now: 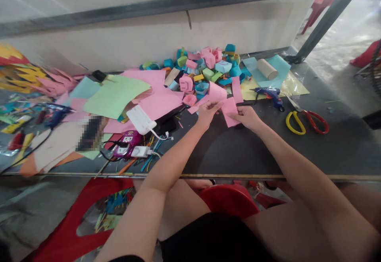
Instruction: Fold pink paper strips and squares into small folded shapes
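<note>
Between my hands, above the dark tabletop (217,155), is a small rectangular piece of pink paper (229,111). My left hand (208,113) pinches its upper left edge between thumb and fingers. At the right edge, my right hand (247,117) grips the same piece, thumb on its face. Just behind lie a curled pink paper strip (217,91) and another flat pink strip (237,90). A heap of small folded paper boxes (208,65) in pink, blue, green and yellow rises beyond them.
Right of my hands lie a blue glue gun (271,95) and scissors (306,117) with yellow and red handles. A cardboard tube (267,69) rests on blue paper. Leftward are green sheets (116,95), a white power bank (140,120), a purple power strip (127,143) and another glue gun (58,115).
</note>
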A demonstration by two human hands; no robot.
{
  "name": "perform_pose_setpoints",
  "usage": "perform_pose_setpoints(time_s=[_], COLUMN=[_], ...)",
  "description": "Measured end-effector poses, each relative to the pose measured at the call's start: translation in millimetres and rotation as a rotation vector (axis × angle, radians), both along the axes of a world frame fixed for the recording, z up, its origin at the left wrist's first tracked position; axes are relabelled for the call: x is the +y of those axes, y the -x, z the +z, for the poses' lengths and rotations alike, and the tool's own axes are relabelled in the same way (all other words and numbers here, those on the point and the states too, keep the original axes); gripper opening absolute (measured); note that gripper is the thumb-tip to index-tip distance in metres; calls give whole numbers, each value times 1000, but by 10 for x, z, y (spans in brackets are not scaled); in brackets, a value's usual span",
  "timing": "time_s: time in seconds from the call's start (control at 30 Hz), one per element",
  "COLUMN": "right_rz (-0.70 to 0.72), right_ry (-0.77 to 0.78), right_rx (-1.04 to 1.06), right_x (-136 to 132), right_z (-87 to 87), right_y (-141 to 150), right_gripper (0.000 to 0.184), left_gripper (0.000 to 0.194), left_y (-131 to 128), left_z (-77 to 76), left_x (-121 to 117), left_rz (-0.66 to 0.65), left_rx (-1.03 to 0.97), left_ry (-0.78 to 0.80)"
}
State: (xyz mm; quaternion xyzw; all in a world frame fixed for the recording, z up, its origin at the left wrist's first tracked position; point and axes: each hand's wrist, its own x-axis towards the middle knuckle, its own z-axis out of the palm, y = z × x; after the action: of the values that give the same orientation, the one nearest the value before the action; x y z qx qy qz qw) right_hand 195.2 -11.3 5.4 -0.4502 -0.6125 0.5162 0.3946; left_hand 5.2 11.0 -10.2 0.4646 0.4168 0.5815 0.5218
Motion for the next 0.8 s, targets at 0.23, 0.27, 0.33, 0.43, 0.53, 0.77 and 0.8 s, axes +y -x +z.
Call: perform_pose_setpoints(time_s=[0.23,0.27,0.33,0.43,0.53,0.77,0.8], right_rz=[2,10,20,33,47,30,30], right_ry=[118,136,162,182,184,-101,-127], right_rx=[66,64,62,40,26,-138,-160], right_x=[-67,-69,-75,-89,-99,-96,-92], right_z=[45,54,69,79,74,65,63], right_y=[74,70,66,73,87,55,49], right_gripper=[51,51,50,50,52,74,75], left_gripper=[38,35,30,30,34,34,36], left_y=[-73,-80,-90,-102,-108,-75,-70], left_z=[-17,-14,-9,-18,-54,-92,-90], left_x=[-39,-40,-36,-17,19,72,70], left_rz=[-66,-50,-43,-86,-92,-87,-111], left_rx=[-155,-220,-325,-367,-362,-230,-219], left_ry=[74,98,139,158,143,105,93])
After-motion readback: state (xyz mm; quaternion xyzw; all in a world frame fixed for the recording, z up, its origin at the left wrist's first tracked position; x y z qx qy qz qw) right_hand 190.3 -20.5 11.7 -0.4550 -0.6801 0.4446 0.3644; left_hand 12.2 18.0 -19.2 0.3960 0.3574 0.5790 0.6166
